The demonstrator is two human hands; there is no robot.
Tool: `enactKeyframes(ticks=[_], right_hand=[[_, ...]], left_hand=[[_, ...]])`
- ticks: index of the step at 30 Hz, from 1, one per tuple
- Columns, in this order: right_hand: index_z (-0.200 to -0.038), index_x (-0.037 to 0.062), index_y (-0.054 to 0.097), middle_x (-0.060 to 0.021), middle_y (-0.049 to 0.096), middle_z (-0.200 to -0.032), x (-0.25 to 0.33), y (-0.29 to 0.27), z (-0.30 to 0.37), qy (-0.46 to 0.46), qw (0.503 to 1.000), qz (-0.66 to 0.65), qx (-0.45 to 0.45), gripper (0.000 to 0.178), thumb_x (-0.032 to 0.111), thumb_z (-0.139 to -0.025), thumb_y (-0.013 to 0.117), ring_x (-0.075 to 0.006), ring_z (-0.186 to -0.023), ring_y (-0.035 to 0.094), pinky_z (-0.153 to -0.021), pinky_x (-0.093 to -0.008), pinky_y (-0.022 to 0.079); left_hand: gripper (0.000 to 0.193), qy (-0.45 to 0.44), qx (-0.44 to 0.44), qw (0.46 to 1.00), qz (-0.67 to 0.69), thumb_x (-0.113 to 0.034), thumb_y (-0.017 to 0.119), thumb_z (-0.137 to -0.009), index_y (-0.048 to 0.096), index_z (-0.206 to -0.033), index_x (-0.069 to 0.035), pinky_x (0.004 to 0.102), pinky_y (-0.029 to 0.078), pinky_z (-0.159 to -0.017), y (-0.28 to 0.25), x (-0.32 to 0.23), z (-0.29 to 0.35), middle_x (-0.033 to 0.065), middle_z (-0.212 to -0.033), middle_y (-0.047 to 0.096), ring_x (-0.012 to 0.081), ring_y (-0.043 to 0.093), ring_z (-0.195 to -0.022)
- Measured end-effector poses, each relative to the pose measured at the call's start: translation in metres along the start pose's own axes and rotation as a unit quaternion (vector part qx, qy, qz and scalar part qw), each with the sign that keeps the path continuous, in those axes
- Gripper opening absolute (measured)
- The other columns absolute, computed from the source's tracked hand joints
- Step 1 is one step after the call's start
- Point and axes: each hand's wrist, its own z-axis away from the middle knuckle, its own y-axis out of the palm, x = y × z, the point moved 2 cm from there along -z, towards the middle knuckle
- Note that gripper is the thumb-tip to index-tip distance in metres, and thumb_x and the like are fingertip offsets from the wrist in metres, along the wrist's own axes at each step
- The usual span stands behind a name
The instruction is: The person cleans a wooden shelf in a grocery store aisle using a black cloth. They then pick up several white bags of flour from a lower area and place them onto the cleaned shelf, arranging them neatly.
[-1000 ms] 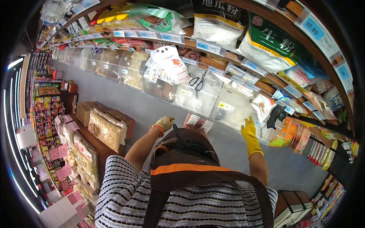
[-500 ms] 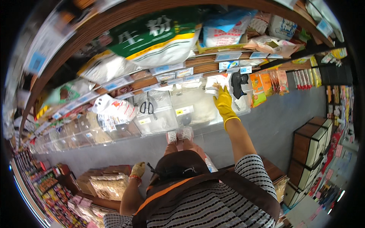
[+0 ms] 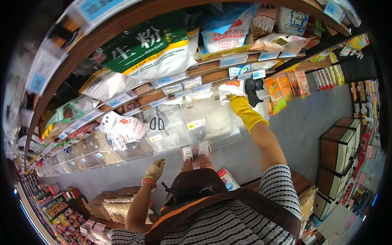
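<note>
Since the earlier frame, my right hand (image 3: pixel 245 111) has drawn its spread fingers in toward the near edge of the white packet (image 3: pixel 228 89), and my left hand (image 3: pixel 154 170) has come a little farther out over the floor. That packet lies toward the right end of the clear bins (image 3: pixel 216 122), just left of a black bag (image 3: pixel 254 90), probably because the lids make a handy ledge below the shelf. My scissors-side neighbour is a white bag (image 3: pixel 124 125), left of the black-handled scissors (image 3: pixel 157 121) (likely laid there to be within reach). My right fingers are bunched, touching the packet; whether they truly pinch it I cannot tell, since the yellow glove covers the contact. My left fingers look loosely curled, with nothing visible in them, though the palm is hidden.
</note>
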Motion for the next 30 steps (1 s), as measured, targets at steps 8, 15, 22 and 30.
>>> enactKeyframes(ticks=[8, 15, 22, 30], right_hand=[[-0.106, 0.0074, 0.064, -0.0187, 0.068, -0.098, 0.011, -0.128, 0.058, -0.177, 0.972, 0.153, 0.034, 0.025, 0.009, -0.083, 0.055, -0.0393, -0.086, 0.065, -0.075, -0.045, 0.052], [-0.106, 0.0048, 0.069, -0.0138, 0.068, -0.101, 0.086, -0.266, 0.164, -0.117, 0.98, -0.16, 0.03, 0.021, 0.015, -0.089, 0.062, -0.0284, -0.097, 0.064, -0.087, -0.0354, 0.048], [-0.124, -0.0035, 0.054, -0.0154, 0.065, -0.111, 0.108, -0.331, 0.273, 0.002, 0.694, -0.716, -0.07, 0.035, 0.013, -0.093, 0.057, -0.0239, -0.092, 0.067, -0.082, -0.0349, 0.055], [-0.128, -0.0078, 0.048, -0.0153, 0.059, -0.123, 0.096, -0.292, 0.29, -0.062, 0.722, -0.69, 0.005, 0.037, 0.004, -0.094, 0.054, -0.022, -0.106, 0.062, -0.086, -0.0323, 0.053]], left_hand=[[0.029, 0.173, -0.004, 0.984, -0.044, -0.021, 0.051, -0.095, 0.065, -0.118, -0.011, 0.0356, 0.054, -0.082, -0.012, -0.094, -0.027, 0.0173, -0.105, 0.068, 0.0313, 0.067, -0.095], [0.045, 0.086, 0.305, 0.902, 0.293, -0.036, 0.051, -0.099, 0.056, -0.129, -0.003, 0.0301, 0.047, -0.097, 0.0, -0.169, -0.038, 0.0192, -0.12, 0.064, 0.025, 0.061, -0.113], [0.079, 0.106, 0.649, 0.613, 0.438, -0.057, 0.056, -0.09, 0.034, -0.144, -0.003, 0.0439, 0.035, -0.111, 0.003, -0.268, 0.028, 0.02, -0.144, 0.042, 0.0298, 0.043, -0.133], [0.056, 0.33, 0.386, 0.562, 0.653, -0.026, 0.062, -0.093, 0.039, -0.141, -0.007, 0.0393, 0.046, -0.101, -0.102, -0.344, 0.088, 0.0094, -0.134, 0.053, 0.0214, 0.054, -0.121]])
